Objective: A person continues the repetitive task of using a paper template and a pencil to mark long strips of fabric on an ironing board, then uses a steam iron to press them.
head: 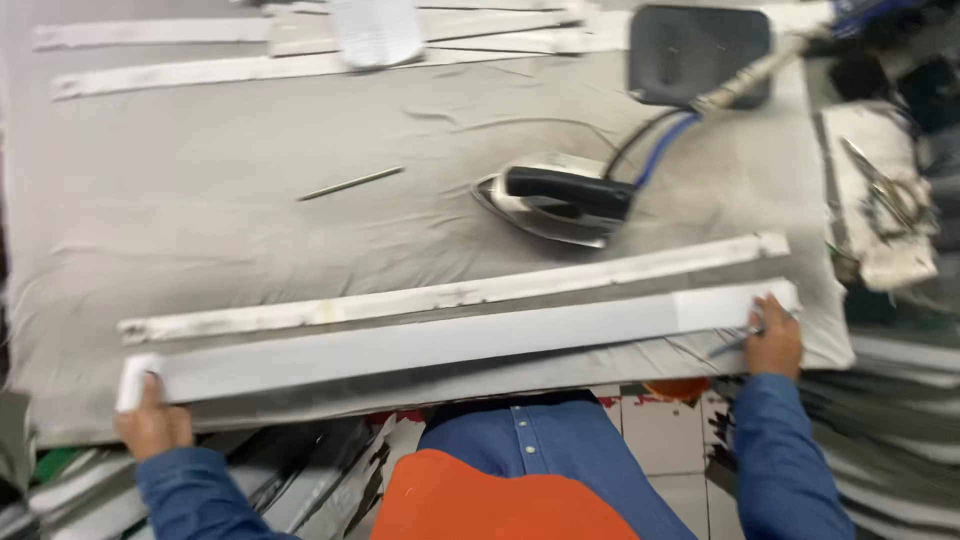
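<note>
You stand at a bench (200, 230) covered in wrinkled grey cloth, holding a long white strip (440, 345) stretched flat along its near edge. Your left hand (152, 425) pins the strip's left end, where the material curls up, with fingers closed down over it; your right hand (773, 340) presses on the right end, fingers bent over the corner and also gripping a thin pen-like tool (733, 343), though the blur hides just how. Just beyond the strip, running parallel and slightly apart, lies a second strip (450, 293), narrower and stained. Behind that, right of centre, an iron (555, 200) with a black handle rests on the cloth, its blue and black cords (650, 150) leading back toward a dark square pad (700, 50) at the far edge. A thin metal rod (350, 183) lies alone in the middle of the cloth, well apart from both hands. More pale strips (250, 68) are laid along the far edge, with a white sheet (378, 30) on top of them. Off the bench's right end, scissors (885, 185) sit on a worn white pad (890, 200). Below the bench edge you can see tiled floor (660, 430) and striped fabric stacked at both sides.
</note>
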